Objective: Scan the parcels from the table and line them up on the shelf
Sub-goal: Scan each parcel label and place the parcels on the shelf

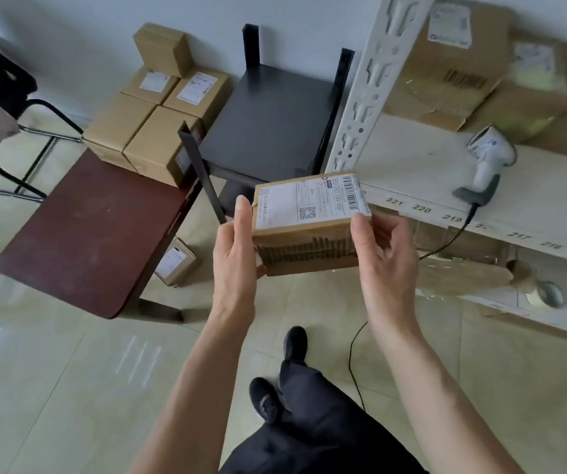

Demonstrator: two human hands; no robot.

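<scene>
Both hands — left hand (236, 244), right hand (383, 254) — pinch the parcel (309, 224) by its side edges; stiff cardboard, looks light.

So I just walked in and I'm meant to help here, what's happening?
A person is holding a small cardboard parcel in both hands, left hand and right hand on its sides, shipping label up. The barcode scanner lies unheld on the white shelf, with boxes lined up behind it. More parcels wait stacked on the brown table.
</scene>
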